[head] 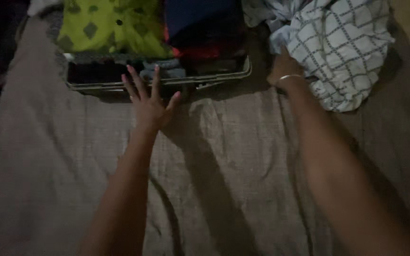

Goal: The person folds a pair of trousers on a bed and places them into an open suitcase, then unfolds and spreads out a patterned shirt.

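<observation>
I see my left hand (149,105) stretched forward with all its fingers spread wide and nothing inside them. The fingertips reach the near rim of an open suitcase (119,86); whether they press on the rim or hang just above it, I cannot tell in this dim light. A thin ring shows on one finger.

My right hand (283,68) is further out and to the right, with a pale bangle (290,77) on the wrist. It is against the edge of a rumpled white cloth with a dark grid pattern (342,52). I see the back of the hand only, so I cannot tell whether the fingers are closed on the cloth or merely laid against it.

The suitcase lies flat at the top of the view, packed with folded clothing: a lime-green garment with dark diamond shapes (105,26) on the left, a dark blue fabric (200,19) beside it with a strip of red below, and a small grey-blue piece (164,70) near the front rim just beyond my left fingertips.

Everything lies on a wrinkled grey-brown bedsheet (224,180), and both forearms cast long shadows across it. The checked cloth sits just right of the suitcase's corner.
</observation>
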